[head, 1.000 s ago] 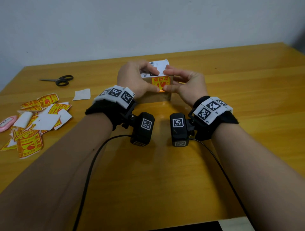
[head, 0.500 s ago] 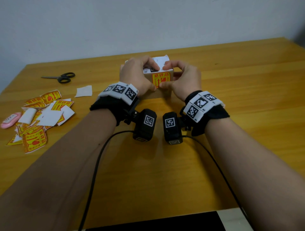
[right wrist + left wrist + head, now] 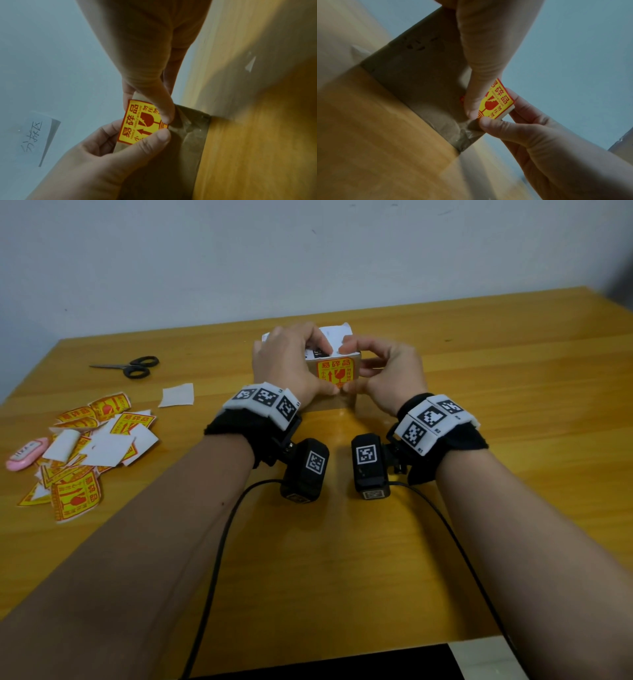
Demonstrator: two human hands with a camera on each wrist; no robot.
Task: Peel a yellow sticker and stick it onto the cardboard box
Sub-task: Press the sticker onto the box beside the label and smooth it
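Your forearms and the two wrist cameras cover much of the near table (image 3: pixel 342 559). Beyond them, your left hand (image 3: pixel 286 364) and right hand (image 3: pixel 388 371) wrap the cardboard box (image 3: pixel 337 402), hiding most of its sides. The yellow sticker (image 3: pixel 335 373) sits on the box's near face. Your thumbs meet at its lower edge, and your curled fingers press the white label (image 3: pixel 337 335) on top. In the wrist views, whether the sticker's far edge lies flat cannot be told. The table's right half, toward 3 o'clock, lies open. At 9 o'clock lie loose stickers (image 3: pixel 77 498), white backing papers (image 3: pixel 108 446) and a pink object (image 3: pixel 27 453). The scissors (image 3: pixel 132 367) lie at 10 o'clock.
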